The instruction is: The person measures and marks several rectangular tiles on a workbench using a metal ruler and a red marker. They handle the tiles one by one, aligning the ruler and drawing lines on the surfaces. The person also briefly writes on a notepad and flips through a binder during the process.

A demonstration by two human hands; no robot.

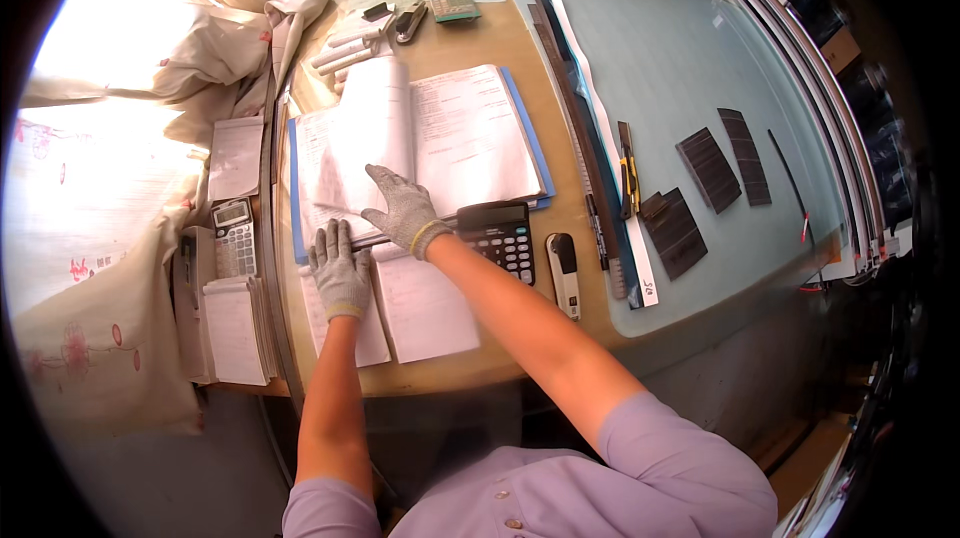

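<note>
An open blue-edged folder of printed sheets [470,128] lies on the table, with a loosely curled page [368,133] rising near its middle. My right hand [405,215], in a grey knit glove, rests on the lower part of that page, thumb and forefinger apart. Beside it my left hand [341,273], gloved likewise, lies flat with fingers spread across the folder's lower left edge and a notebook [425,303] below. Neither hand appears to hold anything. A black calculator [500,238] sits just right of my right wrist, partly hidden by my forearm.
A stapler [564,278] lies right of the calculator. Farther right are a yellow utility knife [628,178], long strips [600,138] and dark rectangular pieces [675,233]. At left stand a grey calculator [236,238] and stacked papers [236,328] beside a curtain [110,338].
</note>
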